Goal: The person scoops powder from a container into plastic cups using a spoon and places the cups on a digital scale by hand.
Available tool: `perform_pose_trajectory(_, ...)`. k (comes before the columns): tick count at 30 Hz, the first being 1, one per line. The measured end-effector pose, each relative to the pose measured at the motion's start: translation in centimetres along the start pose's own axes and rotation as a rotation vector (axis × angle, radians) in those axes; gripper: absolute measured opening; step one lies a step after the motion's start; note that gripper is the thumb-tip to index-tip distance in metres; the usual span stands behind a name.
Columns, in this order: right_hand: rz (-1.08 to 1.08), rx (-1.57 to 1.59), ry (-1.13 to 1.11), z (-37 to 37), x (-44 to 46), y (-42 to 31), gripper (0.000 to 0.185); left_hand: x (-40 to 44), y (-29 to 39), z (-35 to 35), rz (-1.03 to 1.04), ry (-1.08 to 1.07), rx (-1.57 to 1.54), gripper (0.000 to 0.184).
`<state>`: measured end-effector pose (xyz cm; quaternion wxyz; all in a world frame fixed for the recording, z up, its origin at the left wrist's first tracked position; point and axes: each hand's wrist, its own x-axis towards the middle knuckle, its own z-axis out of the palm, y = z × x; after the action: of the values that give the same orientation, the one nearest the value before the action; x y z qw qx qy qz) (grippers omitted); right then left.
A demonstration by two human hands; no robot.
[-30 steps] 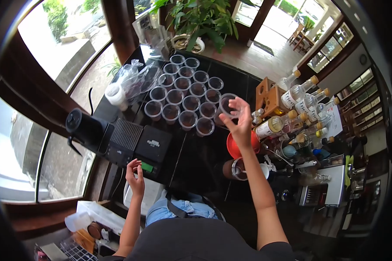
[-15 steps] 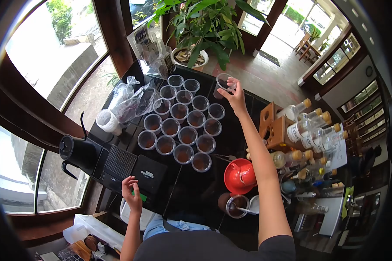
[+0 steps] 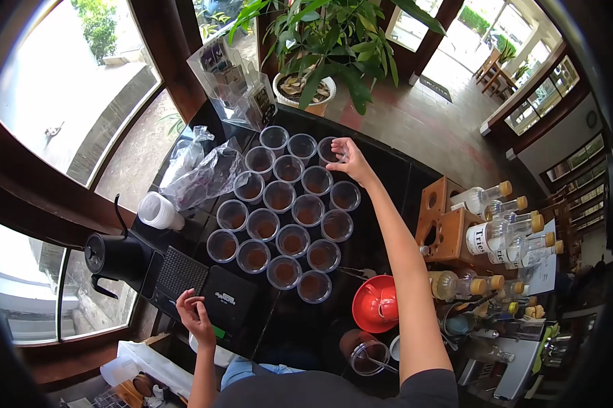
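My right hand (image 3: pixel 351 163) reaches to the far side of the black counter, its fingers around the rim of a clear plastic cup (image 3: pixel 327 151). That cup stands at the end of the back row, beside another clear cup (image 3: pixel 302 145). Several more cups stand close together in rows, many with brown liquid inside, such as the near one (image 3: pixel 314 286). Near the black scale (image 3: pixel 226 298), my left hand (image 3: pixel 197 319) hovers with its fingers apart and nothing in it.
A black gooseneck kettle (image 3: pixel 113 255), stacked cups (image 3: pixel 158 211) and a crumpled plastic bag (image 3: pixel 201 173) line the left side. On the right are a red dripper (image 3: pixel 369 306), a glass jug (image 3: pixel 370 356), a wooden stand (image 3: pixel 449 231) and several corked bottles (image 3: pixel 483 197).
My right hand has brought the clear cup from over the counter's far edge, leftward and down, to the back row. My left hand has shifted slightly; the camera view has moved a little.
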<state>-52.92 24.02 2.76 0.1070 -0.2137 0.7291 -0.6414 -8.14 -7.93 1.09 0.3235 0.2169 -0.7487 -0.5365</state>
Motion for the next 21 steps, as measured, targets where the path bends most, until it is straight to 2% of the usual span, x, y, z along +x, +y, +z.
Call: perform_pose_trajectory(21, 0.106, -0.059, -0.129, -0.23, -0.31, 0.51, 0.073, -0.01, -0.51, 0.53, -0.023, -0.052, 0.021, 0.037)
